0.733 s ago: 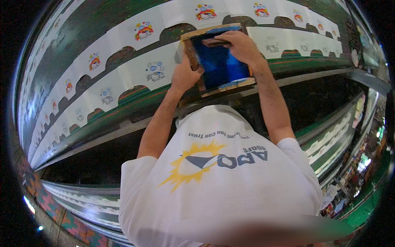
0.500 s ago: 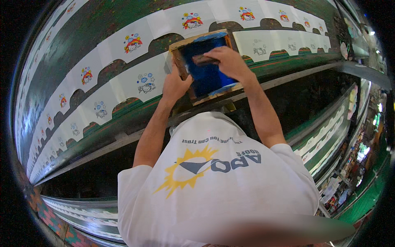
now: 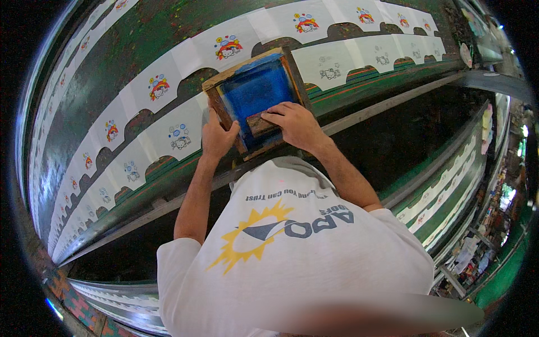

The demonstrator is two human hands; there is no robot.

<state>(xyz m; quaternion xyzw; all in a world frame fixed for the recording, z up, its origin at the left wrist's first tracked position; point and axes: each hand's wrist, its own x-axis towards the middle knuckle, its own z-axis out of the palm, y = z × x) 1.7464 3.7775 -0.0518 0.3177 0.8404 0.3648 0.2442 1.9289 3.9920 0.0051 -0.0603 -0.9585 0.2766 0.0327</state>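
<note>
The wooden-framed silkscreen, its mesh coated deep blue, lies slightly askew on the long green desk; the brown, block-shaped squeegee sits inside, toward the near edge.

Right hand closer to the body, brown squeegee drawn from the blue screen's far end to its near end
</note>
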